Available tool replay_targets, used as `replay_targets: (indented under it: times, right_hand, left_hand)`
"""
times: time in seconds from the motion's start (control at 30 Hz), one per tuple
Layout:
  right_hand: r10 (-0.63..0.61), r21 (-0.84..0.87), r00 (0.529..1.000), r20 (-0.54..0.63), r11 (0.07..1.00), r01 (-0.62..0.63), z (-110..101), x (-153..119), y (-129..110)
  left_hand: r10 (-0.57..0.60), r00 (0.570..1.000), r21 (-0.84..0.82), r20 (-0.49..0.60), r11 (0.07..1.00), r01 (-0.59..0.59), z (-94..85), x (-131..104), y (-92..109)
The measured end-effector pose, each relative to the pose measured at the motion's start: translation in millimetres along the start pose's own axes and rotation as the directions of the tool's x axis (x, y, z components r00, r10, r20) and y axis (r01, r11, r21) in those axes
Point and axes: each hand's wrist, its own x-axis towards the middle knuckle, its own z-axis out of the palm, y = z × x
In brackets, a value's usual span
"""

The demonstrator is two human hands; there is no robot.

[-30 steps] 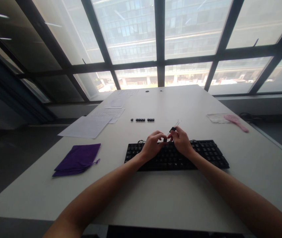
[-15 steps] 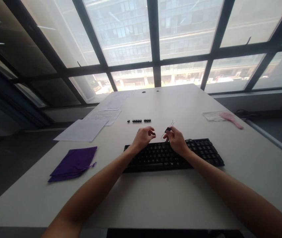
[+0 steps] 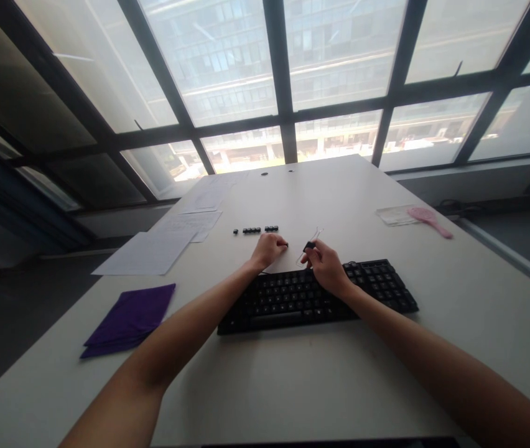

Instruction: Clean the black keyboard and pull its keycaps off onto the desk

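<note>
My left hand (image 3: pixel 267 251) is pinched closed on a small black keycap (image 3: pixel 286 246), mostly covered by the fingertips, over the table just behind the keyboard. My right hand (image 3: pixel 327 266) grips a wire keycap puller (image 3: pixel 310 246) by its black middle; thin wire loops stick out above and below it. Under both wrists lies the black keyboard (image 3: pixel 283 303), slightly angled, its back left part hidden by my left forearm. Beyond my left hand, several loose black keycaps (image 3: pixel 252 231) stand in a row on the white table.
To the left are a folded purple pouch (image 3: pixel 132 316), partly behind my forearm, and white paper sheets (image 3: pixel 146 254). A pink hairbrush (image 3: pixel 428 221) rests on a pale packet (image 3: pixel 390 216) at the right edge of the white table (image 3: pixel 321 193). Windows stand behind.
My left hand has moved a little toward the row of keycaps, its fingers curled tighter. The right hand still holds the puller. The keyboard's left end has swung nearer me, and the view has shifted slightly.
</note>
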Motion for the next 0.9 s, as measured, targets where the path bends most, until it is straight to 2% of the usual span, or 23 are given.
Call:
replay_targets:
  times: [0.13,0.23,0.43,0.9]
  right_hand:
    - [0.005,-0.013,1.0,0.006,1.0,-0.005,-0.4,-0.1,-2.8]
    - [0.004,-0.014,1.0,0.006,1.0,-0.004,-0.4,-0.3,-3.5]
    - [0.006,-0.006,1.0,0.007,1.0,-0.006,-0.4,-0.1,-2.4]
    - [0.02,-0.019,1.0,0.014,1.0,-0.019,-1.1,-0.1,-4.4]
  left_hand:
    - [0.038,0.999,0.06,-0.024,0.998,-0.037,1.0,2.7,-1.4]
    - [0.056,0.997,0.146,-0.06,0.988,-0.046,0.9,13.0,-4.7]
    - [-0.029,0.989,0.266,-0.146,0.962,0.068,2.5,38.0,-16.0]
    - [-0.059,0.978,0.275,-0.199,0.955,0.114,8.5,55.1,-31.3]
